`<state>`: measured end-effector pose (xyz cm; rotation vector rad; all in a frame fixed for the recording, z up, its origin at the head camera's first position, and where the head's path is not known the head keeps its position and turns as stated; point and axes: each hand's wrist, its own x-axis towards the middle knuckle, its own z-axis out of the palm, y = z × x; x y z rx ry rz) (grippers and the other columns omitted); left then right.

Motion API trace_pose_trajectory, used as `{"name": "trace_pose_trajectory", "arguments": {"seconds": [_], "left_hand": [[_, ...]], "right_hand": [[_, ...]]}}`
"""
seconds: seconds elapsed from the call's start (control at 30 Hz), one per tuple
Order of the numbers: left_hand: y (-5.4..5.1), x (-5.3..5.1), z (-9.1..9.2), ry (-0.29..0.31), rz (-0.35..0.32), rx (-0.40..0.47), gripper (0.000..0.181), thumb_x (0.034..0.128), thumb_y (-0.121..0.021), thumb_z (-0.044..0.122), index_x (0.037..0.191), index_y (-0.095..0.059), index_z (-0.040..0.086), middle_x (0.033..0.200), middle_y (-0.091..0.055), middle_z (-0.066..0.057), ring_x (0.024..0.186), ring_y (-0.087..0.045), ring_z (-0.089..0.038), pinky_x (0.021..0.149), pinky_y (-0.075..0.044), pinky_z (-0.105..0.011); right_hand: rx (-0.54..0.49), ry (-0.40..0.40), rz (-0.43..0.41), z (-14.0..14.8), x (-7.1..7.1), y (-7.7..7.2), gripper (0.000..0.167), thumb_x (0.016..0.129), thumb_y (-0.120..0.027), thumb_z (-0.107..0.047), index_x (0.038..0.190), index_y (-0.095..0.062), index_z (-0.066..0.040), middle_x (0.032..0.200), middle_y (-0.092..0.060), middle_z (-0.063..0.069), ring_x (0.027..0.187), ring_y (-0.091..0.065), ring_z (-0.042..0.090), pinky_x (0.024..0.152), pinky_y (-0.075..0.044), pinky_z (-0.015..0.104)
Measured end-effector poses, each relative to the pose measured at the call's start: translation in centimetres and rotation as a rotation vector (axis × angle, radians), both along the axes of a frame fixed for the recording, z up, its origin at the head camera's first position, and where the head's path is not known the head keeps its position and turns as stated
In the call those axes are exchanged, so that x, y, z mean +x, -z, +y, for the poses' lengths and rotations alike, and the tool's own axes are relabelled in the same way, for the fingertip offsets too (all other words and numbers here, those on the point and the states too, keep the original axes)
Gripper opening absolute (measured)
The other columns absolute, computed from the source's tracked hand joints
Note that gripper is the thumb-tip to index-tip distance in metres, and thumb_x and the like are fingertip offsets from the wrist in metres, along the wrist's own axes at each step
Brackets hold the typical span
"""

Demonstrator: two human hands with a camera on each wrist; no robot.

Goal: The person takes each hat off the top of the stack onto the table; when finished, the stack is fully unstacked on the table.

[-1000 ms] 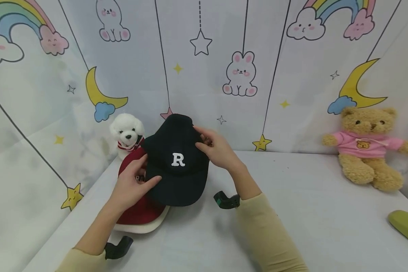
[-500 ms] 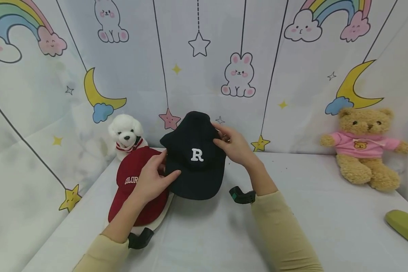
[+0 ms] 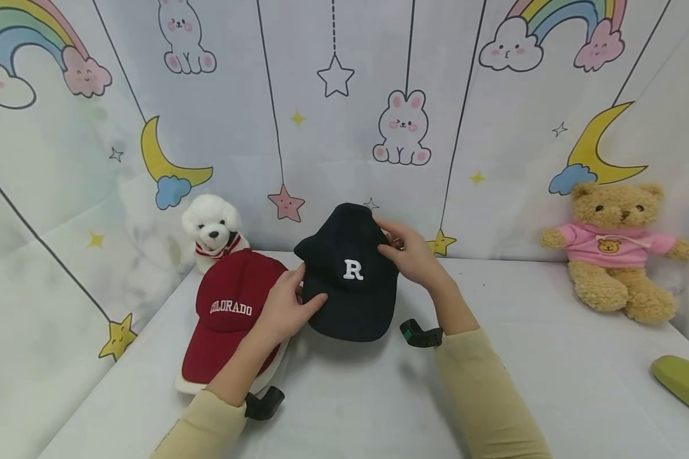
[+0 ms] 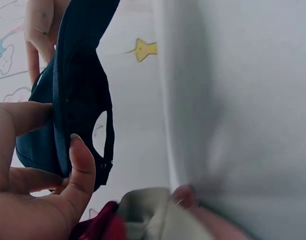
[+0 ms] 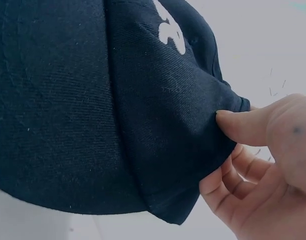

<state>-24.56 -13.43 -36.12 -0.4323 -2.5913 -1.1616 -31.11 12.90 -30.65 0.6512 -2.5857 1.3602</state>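
Both hands hold a dark navy cap (image 3: 353,293) with a white R, crown up and brim toward the camera. The left hand (image 3: 284,306) pinches its left edge where brim meets crown; in the left wrist view, thumb and fingers of that hand (image 4: 38,175) clasp the cap (image 4: 78,85) from both sides. At the crown's right side the right hand (image 3: 410,252) pinches the cloth; the right wrist view has its thumb (image 5: 247,125) on the front of the cap (image 5: 162,115), other fingers partly behind. A red COLORADO cap (image 3: 238,287) lies beside, partly covered by the left arm.
Under the red cap a cream brim (image 3: 191,386) shows. Behind it sits a white toy dog (image 3: 211,223). A teddy bear (image 3: 617,255) in a pink top sits at the right, with a green object (image 3: 683,382) near the right edge. A patterned cloth hangs behind the white table (image 3: 522,357).
Both hands have carried the navy cap to the right, away from the red cap, and slightly down over the last half second. More of the red cap and its lettering is uncovered.
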Motion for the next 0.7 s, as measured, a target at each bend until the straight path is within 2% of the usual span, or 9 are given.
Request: {"name": "trace_pose_trajectory", "arguments": {"seconds": [0.2, 0.43, 0.63, 0.7], "left_hand": [[1.3, -0.2, 1.1, 0.005, -0.063, -0.007, 0.074, 0.0927, -0.07, 0.021, 0.149, -0.036, -0.013, 0.132, -0.053, -0.026, 0.106, -0.057, -0.034, 0.091, -0.051, -0.05], [2.2, -0.1, 1.8, 0.004, -0.106, -0.028, 0.072, 0.0934, -0.069, 0.021, 0.147, -0.037, -0.015, 0.137, -0.051, -0.029, 0.123, -0.051, -0.04, 0.102, -0.044, -0.054], [2.7, -0.1, 1.9, 0.019, -0.13, -0.032, 0.068, 0.0919, -0.071, 0.021, 0.146, -0.044, -0.01, 0.131, -0.059, -0.025, 0.116, -0.058, -0.038, 0.098, -0.048, -0.054], [2.8, -0.2, 1.9, 0.031, -0.146, -0.039, 0.069, 0.0913, -0.072, 0.021, 0.145, -0.044, -0.01, 0.134, -0.058, -0.025, 0.119, -0.058, -0.038, 0.099, -0.048, -0.053]], "right_hand": [[0.023, 0.023, -0.053, 0.8, -0.6, 1.2, 0.051, 0.101, -0.061, -0.008, 0.151, -0.049, -0.013, 0.128, -0.056, 0.018, 0.106, -0.053, 0.032, 0.083, -0.05, 0.042], [0.042, 0.046, -0.104, 1.0, -1.0, 2.3, 0.051, 0.1, -0.062, -0.008, 0.15, -0.051, -0.014, 0.124, -0.058, 0.019, 0.11, -0.057, 0.034, 0.084, -0.053, 0.046], [0.06, 0.026, -0.135, 1.1, -1.3, 3.3, 0.051, 0.1, -0.061, -0.007, 0.15, -0.049, -0.01, 0.121, -0.059, 0.021, 0.112, -0.059, 0.037, 0.086, -0.053, 0.048], [0.064, 0.021, -0.152, 1.1, -1.4, 3.5, 0.052, 0.1, -0.061, -0.007, 0.15, -0.049, -0.01, 0.119, -0.059, 0.02, 0.111, -0.059, 0.037, 0.085, -0.053, 0.047]]}}
